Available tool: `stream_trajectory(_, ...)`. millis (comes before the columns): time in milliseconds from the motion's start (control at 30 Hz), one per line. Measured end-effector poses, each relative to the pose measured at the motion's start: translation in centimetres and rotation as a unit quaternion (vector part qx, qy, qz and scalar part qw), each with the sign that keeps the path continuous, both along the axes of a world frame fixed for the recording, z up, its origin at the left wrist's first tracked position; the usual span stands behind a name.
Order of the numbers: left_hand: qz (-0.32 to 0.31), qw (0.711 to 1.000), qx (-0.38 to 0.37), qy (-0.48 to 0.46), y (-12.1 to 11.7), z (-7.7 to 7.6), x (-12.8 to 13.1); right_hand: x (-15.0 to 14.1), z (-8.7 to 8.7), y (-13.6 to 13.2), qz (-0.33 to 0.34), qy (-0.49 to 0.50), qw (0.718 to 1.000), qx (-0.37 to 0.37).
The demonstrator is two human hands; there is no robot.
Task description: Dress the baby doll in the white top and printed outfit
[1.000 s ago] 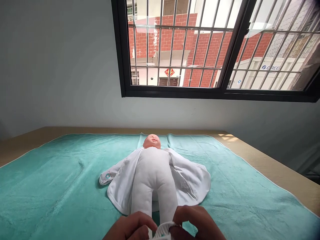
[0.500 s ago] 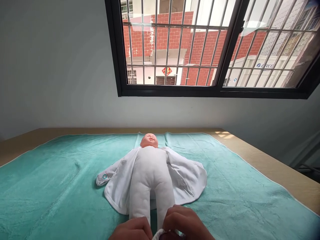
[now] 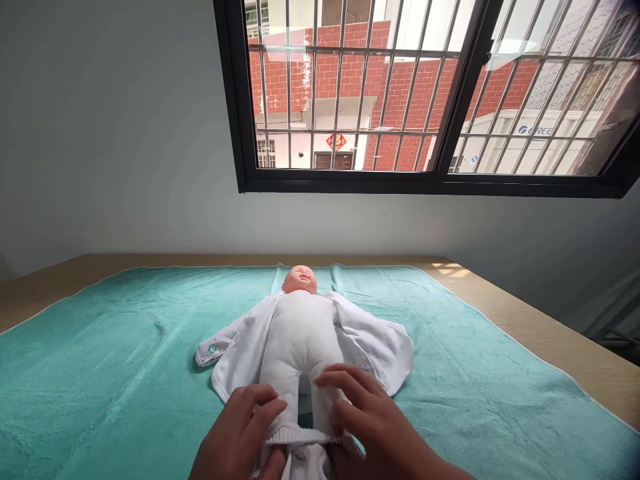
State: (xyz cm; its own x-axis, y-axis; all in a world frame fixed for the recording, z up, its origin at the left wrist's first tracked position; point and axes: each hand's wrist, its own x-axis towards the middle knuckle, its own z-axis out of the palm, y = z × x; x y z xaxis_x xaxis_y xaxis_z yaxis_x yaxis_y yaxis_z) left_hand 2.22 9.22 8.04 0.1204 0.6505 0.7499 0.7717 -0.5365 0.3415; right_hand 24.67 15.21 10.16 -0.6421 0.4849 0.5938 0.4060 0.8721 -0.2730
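White ribbed-band garment (image 3: 299,436) at doll's (image 3: 304,333) legs. My left hand (image 3: 234,432), right hand (image 3: 377,421) at band, fingers raised; grip unclear. Judged: fitting stage, needs even upward easing.

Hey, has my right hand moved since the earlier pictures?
Yes. Against the spread jacket, your right hand has moved up the doll's legs, toward its hips, now overlapping the jacket's lower part.

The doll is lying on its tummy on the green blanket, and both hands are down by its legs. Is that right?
No, the head view shows the doll on its back. It is on the green blanket, with the left hand and right hand down by its legs.
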Motion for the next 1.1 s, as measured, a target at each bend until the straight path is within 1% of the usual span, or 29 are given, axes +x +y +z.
stream_trajectory(100,0.025,0.999,0.017,0.021,0.2,-0.6,-0.3,0.1,-0.4,0.1,-0.041,-0.054,0.996,0.051)
stream_trajectory(233,0.039,0.999,-0.002,-0.021,0.0,-1.2,-0.6,0.2,-0.7,0.1,-0.054,-0.09,0.992,0.07)
stream_trajectory(300,0.047,0.997,-0.043,-0.05,0.0,-0.9,-1.0,0.2,-0.6,0.0,-0.053,-0.094,0.991,0.076)
stream_trajectory(367,0.058,0.99,-0.109,-0.074,0.0,-0.3,-1.5,0.3,-0.4,0.0,-0.046,-0.094,0.991,0.087)
stream_trajectory(467,0.084,0.965,-0.216,-0.124,0.3,0.7,-2.3,0.5,0.0,0.0,-0.028,-0.079,0.993,0.087)
stream_trajectory(533,0.095,0.946,-0.265,-0.16,0.6,1.0,-2.5,0.5,0.1,0.2,-0.017,-0.055,0.996,0.067)
stream_trajectory(633,0.096,0.929,-0.297,-0.2,0.8,1.1,-2.2,0.6,-0.1,0.5,-0.02,-0.016,0.999,0.022)
stream_trajectory(700,0.092,0.913,-0.324,-0.231,1.0,1.0,-2.0,0.7,-0.3,0.7,-0.032,-0.005,0.999,-0.022)
stream_trajectory(800,0.054,0.879,-0.367,-0.3,1.2,0.8,-1.8,1.0,-0.2,0.8,-0.032,-0.014,0.992,-0.117)
stream_trajectory(867,0.029,0.856,-0.375,-0.354,1.4,0.5,-1.7,1.1,-0.1,0.8,-0.025,-0.017,0.989,-0.144)
stream_trajectory(900,0.022,0.847,-0.374,-0.378,1.5,0.4,-1.6,1.2,-0.1,0.8,-0.021,-0.018,0.991,-0.135)
stream_trajectory(967,0.015,0.834,-0.366,-0.412,1.6,0.1,-1.4,1.3,-0.3,0.8,-0.016,-0.018,0.996,-0.09)
stream_trajectory(1100,0.016,0.823,-0.348,-0.448,1.6,-0.2,-1.0,1.7,-1.4,1.3,-0.002,-0.002,1.0,0.011)
